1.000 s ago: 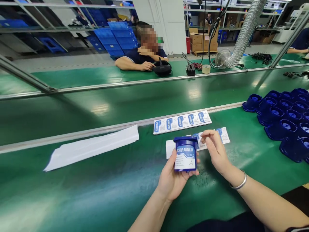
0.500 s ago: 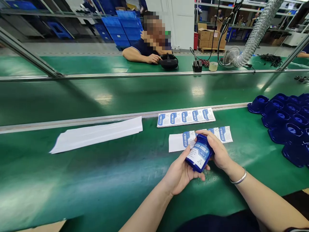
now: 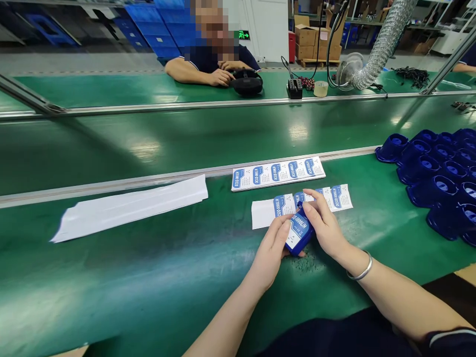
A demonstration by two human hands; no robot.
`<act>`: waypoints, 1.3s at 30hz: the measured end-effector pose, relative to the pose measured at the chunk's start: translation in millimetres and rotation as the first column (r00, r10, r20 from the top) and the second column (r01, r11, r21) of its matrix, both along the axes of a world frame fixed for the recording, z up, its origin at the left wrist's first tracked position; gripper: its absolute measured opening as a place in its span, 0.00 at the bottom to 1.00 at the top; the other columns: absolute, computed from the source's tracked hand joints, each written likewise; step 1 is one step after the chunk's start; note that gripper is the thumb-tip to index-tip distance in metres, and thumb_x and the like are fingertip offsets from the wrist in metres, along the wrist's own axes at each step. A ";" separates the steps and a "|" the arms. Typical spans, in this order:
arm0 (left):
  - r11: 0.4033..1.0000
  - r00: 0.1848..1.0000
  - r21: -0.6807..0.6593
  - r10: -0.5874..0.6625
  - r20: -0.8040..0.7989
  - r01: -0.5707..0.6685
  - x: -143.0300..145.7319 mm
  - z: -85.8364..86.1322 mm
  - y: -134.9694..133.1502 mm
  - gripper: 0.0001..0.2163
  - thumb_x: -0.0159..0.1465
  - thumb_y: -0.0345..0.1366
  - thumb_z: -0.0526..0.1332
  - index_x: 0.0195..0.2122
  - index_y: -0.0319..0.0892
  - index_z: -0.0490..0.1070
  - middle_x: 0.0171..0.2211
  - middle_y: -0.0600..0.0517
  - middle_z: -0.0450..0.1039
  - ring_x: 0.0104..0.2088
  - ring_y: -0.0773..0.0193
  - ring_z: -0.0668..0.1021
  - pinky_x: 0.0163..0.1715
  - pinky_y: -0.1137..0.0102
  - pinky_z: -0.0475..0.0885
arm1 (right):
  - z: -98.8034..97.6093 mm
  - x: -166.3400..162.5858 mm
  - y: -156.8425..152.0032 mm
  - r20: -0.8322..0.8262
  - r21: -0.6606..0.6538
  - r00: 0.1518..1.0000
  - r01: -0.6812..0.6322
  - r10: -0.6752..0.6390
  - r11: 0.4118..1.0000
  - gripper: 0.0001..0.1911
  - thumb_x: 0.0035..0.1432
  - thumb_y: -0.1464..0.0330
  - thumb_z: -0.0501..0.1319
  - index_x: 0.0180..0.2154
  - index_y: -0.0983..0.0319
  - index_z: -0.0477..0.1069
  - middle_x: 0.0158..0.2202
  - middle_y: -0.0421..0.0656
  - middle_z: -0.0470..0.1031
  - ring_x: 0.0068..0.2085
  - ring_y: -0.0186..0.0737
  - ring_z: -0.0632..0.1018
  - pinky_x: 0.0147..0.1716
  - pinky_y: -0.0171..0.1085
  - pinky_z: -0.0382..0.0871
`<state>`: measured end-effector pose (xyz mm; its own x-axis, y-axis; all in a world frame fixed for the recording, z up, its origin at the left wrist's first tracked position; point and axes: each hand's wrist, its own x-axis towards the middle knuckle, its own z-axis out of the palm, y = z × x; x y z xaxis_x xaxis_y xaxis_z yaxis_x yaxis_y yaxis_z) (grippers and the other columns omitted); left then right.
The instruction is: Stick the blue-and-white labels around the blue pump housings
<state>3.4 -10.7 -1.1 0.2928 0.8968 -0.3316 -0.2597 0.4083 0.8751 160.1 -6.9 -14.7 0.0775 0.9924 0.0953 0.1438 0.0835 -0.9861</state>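
Note:
A dark blue plastic housing (image 3: 305, 239) with a blue-and-white label (image 3: 298, 230) on its face is held tilted above the green table. Around its left side, my left hand (image 3: 269, 253) is closed, thumb lying against the label's edge. My right hand (image 3: 327, 230) grips the upper right side, its thumb near the top rim; some of its fingers are hidden behind the part. Just beyond the hands lies a label strip (image 3: 263, 214), partly covered by them, with a bare white left end. Farther back rests a stack of label sheets (image 3: 278, 173).
White paper strips (image 3: 134, 208) lie to the left. Several dark blue housings (image 3: 433, 186) stand grouped at the right. A metal rail (image 3: 186, 105) crosses the table; behind it a person (image 3: 208, 72) sits by a black case (image 3: 248, 83). A flexible duct (image 3: 383, 47) hangs at upper right.
My left hand has turned over the housing, its fingers now closer around the side and thumb on the label. The housing has tilted slightly. The whole view has shifted.

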 end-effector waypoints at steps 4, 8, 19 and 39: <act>0.988 0.982 0.139 -0.034 -0.184 0.061 -0.3 -3.3 -0.8 0.21 0.62 0.46 0.68 0.54 0.43 0.72 0.52 0.43 0.72 0.41 0.53 0.78 0.28 0.68 0.79 | -0.6 1.0 2.9 -0.017 -0.040 0.999 0.029 -0.030 0.999 0.25 0.71 0.52 0.55 0.61 0.58 0.61 0.42 0.45 0.76 0.44 0.46 0.77 0.48 0.46 0.70; 0.961 0.944 0.256 -0.012 -0.329 0.101 -1.0 -3.8 -4.4 0.30 0.55 0.36 0.75 0.58 0.46 0.69 0.56 0.45 0.70 0.53 0.49 0.75 0.50 0.62 0.76 | -0.6 5.4 7.3 -0.060 -0.105 0.997 0.046 -0.052 0.993 0.27 0.69 0.49 0.56 0.60 0.57 0.62 0.41 0.43 0.76 0.43 0.46 0.77 0.46 0.45 0.71; 0.964 0.974 -0.237 -0.068 0.215 0.119 -6.9 12.5 7.1 0.18 0.68 0.44 0.62 0.55 0.42 0.74 0.53 0.39 0.75 0.41 0.51 0.80 0.30 0.60 0.81 | 11.8 10.1 -3.7 0.224 0.398 0.964 -0.228 0.147 0.888 0.27 0.70 0.53 0.55 0.64 0.57 0.59 0.56 0.51 0.69 0.55 0.54 0.73 0.55 0.53 0.68; 0.988 0.995 0.131 0.079 0.062 -0.087 -2.7 5.4 4.3 0.16 0.61 0.39 0.71 0.50 0.43 0.80 0.54 0.46 0.78 0.58 0.49 0.74 0.60 0.59 0.66 | 4.9 13.6 1.6 0.359 0.399 0.913 -0.335 0.191 0.853 0.22 0.74 0.58 0.47 0.64 0.55 0.60 0.59 0.50 0.67 0.60 0.55 0.68 0.62 0.58 0.60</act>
<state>0.7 -6.4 4.3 0.2300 0.9540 -0.1924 -0.3380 0.2638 0.9034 173.7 -5.3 -9.8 -0.2839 0.8154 0.5044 0.3307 0.5771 -0.7467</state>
